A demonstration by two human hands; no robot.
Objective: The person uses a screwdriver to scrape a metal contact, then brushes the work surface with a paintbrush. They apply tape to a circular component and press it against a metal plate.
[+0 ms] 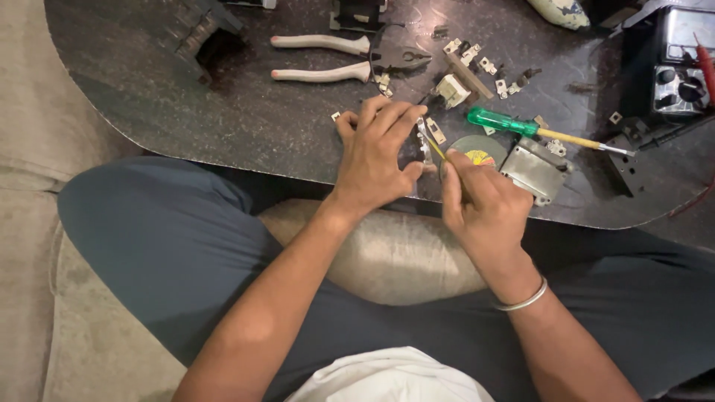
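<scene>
- A small metal strip (425, 141), thin and pale with a bent outline, is pinched in the fingers of the left hand (376, 152) just above the near edge of the counter (246, 126).
- A slim yellow-shafted tool (436, 149) is gripped in the closed right hand (480, 205), its tip set against the strip; what kind of tool it is cannot be told.
- A plain metal bangle (523, 300) is worn on the right wrist.
- A flat round disc (477, 151), grey with a coloured label, lies just behind the right hand, and a boxy grey metal housing (535, 171) is seen to its right.
- A screwdriver (547, 132) with a translucent green handle and a yellow shaft is laid farther back, pointing right.
- Small pale brackets and contact pieces (477, 63) are scattered beyond it, beside a small whitish block (452, 90).
- Pliers (346, 58) with worn, cream-coloured handles are laid far on the counter, handles to the left.
- A meter (681, 63) with dark knobs is stood at the far right.
- The counter is dark, speckled and glossy, with a rounded edge.
- Dark smooth trousers (149, 246) and a beige cushion (395, 257) are seen nearest.
</scene>
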